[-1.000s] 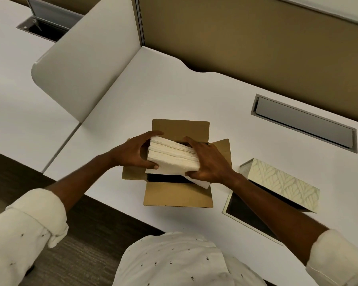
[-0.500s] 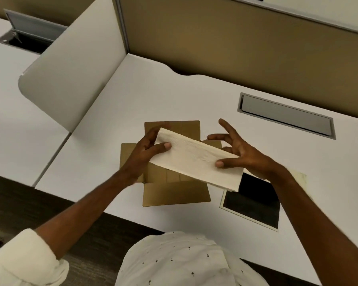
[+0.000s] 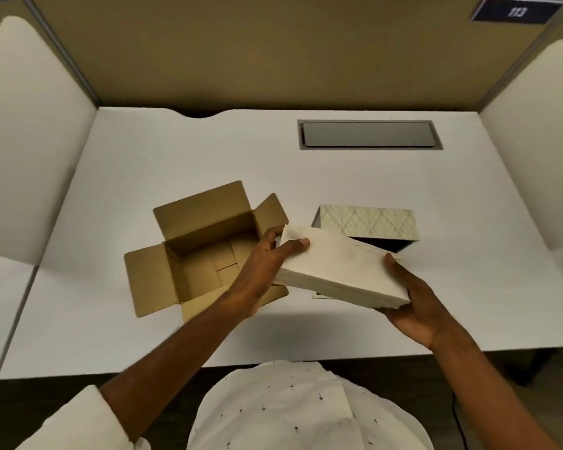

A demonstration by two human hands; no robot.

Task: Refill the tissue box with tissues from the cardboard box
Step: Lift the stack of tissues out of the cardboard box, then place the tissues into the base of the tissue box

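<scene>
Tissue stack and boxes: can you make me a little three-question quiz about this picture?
1. True or false: the cardboard box has tissues inside it.
2. Which hands hold the tissue stack? A) left only B) right only C) both
3. Fill in: the patterned tissue box sits on the ____ side of the cardboard box, as the person sees it.

Key
1. False. Only its bare cardboard bottom shows.
2. C. The left hand grips one end and the right hand supports the other.
3. Right. It rests on the desk, partly behind the stack.
</scene>
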